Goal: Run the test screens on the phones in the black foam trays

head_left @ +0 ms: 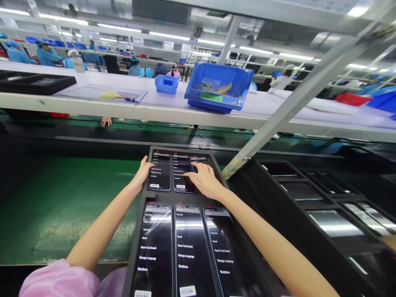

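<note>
A black foam tray (pixel 161 198) in front of me holds two rows of smartphones with lit menus on dark screens. My left hand (pixel 142 175) grips the tray's left edge at the far row, its fingertips beside the far-left phone (pixel 159 175). Above the far row, my right hand (pixel 204 179) has its thumb and fingers apart and partly covers the far-right phone (pixel 198 159). The thumb reaches over the far-middle phone (pixel 182 181); whether it touches the screen I cannot tell. In the near row lie a left phone (pixel 154 243), a middle phone (pixel 192 264) and a right phone (pixel 221 243).
Beyond the green conveyor surface (pixel 77 206), a white shelf (pixel 123 108) carries a large blue bin (pixel 219 86) and a small blue bin (pixel 166 84). A slanted metal post (pixel 284 107) rises at right, near more phone trays (pixel 309 198). Another person's hand (pixel 106 121) shows under the shelf.
</note>
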Demonstrator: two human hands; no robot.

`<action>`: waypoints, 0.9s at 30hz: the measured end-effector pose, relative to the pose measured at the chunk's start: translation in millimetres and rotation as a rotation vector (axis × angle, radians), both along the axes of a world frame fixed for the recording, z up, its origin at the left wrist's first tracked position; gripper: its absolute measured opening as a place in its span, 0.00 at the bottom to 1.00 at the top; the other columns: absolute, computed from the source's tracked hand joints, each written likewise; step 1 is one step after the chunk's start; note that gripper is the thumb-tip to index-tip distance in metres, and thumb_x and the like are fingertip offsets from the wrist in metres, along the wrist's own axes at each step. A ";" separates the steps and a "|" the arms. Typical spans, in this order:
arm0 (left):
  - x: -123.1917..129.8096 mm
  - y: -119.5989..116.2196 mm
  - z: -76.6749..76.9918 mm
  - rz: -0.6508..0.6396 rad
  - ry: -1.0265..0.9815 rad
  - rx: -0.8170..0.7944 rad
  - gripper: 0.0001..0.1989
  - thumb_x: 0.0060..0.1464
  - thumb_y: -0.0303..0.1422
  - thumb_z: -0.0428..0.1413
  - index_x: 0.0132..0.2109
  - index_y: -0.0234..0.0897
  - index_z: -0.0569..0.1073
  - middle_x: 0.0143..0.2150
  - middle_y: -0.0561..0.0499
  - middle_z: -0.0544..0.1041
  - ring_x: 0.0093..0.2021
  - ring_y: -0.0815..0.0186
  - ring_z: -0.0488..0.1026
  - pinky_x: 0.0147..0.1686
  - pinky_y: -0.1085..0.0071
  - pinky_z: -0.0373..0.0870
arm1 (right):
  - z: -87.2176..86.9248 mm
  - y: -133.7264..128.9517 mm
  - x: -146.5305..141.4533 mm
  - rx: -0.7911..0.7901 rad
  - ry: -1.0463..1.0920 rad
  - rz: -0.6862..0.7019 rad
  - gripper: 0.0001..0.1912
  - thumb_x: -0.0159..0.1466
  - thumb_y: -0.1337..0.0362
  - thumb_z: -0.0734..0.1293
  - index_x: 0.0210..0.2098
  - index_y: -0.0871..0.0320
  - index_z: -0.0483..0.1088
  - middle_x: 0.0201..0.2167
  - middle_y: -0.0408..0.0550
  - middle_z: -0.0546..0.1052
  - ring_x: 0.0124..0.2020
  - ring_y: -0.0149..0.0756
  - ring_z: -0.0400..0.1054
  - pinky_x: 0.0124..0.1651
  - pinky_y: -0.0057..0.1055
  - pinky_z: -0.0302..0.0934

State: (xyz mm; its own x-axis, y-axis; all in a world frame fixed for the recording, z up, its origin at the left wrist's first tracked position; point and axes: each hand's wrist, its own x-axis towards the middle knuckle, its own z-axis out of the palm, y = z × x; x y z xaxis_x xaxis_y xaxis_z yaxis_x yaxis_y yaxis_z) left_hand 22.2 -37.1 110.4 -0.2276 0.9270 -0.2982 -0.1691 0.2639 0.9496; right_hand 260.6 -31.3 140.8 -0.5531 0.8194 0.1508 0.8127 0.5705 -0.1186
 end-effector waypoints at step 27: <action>11.9 -179.6 10.6 -0.267 0.001 0.023 0.46 0.42 0.27 0.52 0.66 0.45 0.40 0.68 0.54 0.46 0.66 0.57 0.45 0.62 0.62 0.50 | 3.6 -195.6 28.4 0.242 0.244 0.222 0.18 0.59 0.69 0.55 0.44 0.52 0.70 0.40 0.49 0.69 0.42 0.40 0.64 0.54 0.47 0.49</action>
